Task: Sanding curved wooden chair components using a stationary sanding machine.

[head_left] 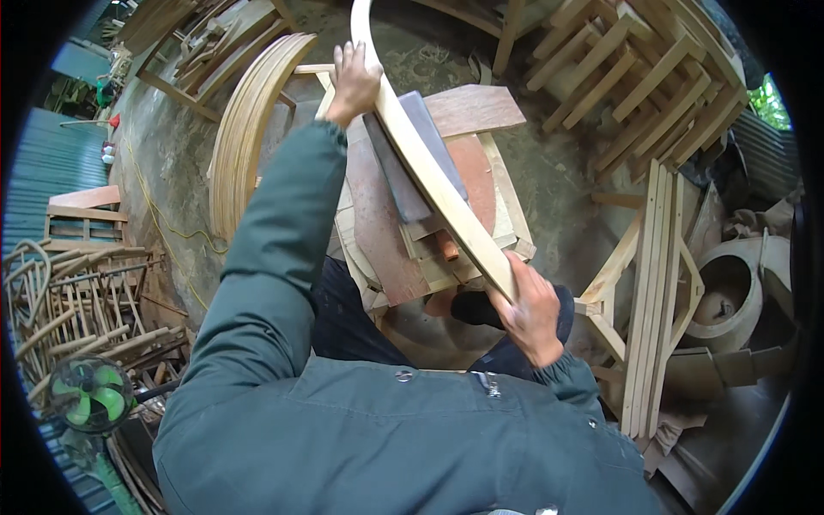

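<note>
Up front, the left hand (352,81) is stretched out at arm's length, fingers wrapped shut around the far part of a curved slat (429,163), a long pale wooden strip that bends like a bow. Close to the body, the right hand (530,313) clamps the slat's near end, thumb on top and fingers curled under it. So both hands are closed on the 1 piece, which runs on a slant between them and carries on past the left hand toward the top edge.

Under the slat, between the 2 hands, lies a grey block (412,163), long and flat; the slat crosses over it, though whether they touch I cannot tell. Block and slat sit above a reddish-brown board (378,232) on a low stand of pale wooden pieces (506,206).

Left of the left hand, a stack of bent wooden hoops (245,129) stands on edge on the concrete floor (172,154). Right of the right hand, straight wooden frames (657,283) lean together, and beyond them more frames (635,77) are piled. Far left of the right hand, by the dark green sleeve (266,283), are a green fan (90,395) and a heap of thin bent sticks (77,300).
</note>
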The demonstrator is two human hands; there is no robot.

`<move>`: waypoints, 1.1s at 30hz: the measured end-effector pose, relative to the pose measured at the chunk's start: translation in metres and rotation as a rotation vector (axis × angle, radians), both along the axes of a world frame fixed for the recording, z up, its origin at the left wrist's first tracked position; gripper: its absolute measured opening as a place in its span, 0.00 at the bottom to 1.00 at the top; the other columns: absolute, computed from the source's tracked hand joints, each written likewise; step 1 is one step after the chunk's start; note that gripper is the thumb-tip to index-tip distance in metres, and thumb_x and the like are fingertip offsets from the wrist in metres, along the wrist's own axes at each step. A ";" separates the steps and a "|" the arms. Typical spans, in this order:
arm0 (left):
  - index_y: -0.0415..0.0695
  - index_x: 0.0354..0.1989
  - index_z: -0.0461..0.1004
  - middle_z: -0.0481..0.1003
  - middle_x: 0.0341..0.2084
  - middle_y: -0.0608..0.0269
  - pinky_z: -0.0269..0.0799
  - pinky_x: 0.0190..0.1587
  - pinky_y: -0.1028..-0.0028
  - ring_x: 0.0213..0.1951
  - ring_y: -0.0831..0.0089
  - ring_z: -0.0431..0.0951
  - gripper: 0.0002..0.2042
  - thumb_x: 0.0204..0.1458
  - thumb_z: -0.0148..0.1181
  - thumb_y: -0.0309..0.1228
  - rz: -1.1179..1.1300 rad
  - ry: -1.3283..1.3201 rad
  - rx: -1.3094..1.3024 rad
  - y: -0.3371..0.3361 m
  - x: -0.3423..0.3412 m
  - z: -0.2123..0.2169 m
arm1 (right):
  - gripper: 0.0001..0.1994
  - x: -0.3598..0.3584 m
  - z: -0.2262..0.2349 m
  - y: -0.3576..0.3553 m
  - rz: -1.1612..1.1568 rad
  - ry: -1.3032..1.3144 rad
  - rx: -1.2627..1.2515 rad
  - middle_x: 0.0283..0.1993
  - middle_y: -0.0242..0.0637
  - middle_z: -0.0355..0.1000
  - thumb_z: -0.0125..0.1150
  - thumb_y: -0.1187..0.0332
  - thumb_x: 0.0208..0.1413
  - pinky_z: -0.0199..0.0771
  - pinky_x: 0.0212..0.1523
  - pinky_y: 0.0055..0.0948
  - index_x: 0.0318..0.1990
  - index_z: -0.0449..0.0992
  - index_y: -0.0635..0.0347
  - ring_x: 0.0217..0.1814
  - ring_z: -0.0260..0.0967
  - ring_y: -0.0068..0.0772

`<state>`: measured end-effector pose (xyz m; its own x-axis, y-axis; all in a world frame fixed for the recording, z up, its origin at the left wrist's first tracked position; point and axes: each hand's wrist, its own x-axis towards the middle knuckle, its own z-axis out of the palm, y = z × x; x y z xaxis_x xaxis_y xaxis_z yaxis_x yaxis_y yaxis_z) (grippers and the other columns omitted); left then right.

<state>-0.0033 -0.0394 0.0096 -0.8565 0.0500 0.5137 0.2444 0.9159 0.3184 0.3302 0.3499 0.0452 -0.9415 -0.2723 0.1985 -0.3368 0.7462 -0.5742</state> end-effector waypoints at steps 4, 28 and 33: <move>0.34 0.73 0.61 0.59 0.72 0.33 0.41 0.79 0.52 0.77 0.42 0.51 0.33 0.59 0.56 0.35 0.039 0.092 0.439 0.044 0.116 0.012 | 0.31 -0.045 0.015 -0.045 -0.047 -0.046 -0.057 0.40 0.50 0.79 0.69 0.58 0.59 0.77 0.41 0.51 0.70 0.69 0.51 0.40 0.80 0.55; 0.43 0.53 0.64 0.69 0.36 0.62 0.83 0.40 0.62 0.37 0.68 0.77 0.17 0.67 0.63 0.39 -0.141 -0.802 2.271 0.263 0.445 0.068 | 0.42 0.347 0.009 0.225 -0.100 -0.453 0.374 0.50 0.53 0.76 0.70 0.77 0.44 0.79 0.49 0.46 0.72 0.65 0.60 0.45 0.78 0.53; 0.45 0.57 0.62 0.66 0.45 0.64 0.74 0.51 0.68 0.45 0.74 0.73 0.21 0.65 0.65 0.39 -0.360 -0.725 2.074 0.252 0.409 0.061 | 0.37 0.268 0.061 0.112 -0.229 -0.205 0.257 0.49 0.56 0.77 0.63 0.71 0.57 0.78 0.49 0.52 0.75 0.59 0.53 0.48 0.77 0.67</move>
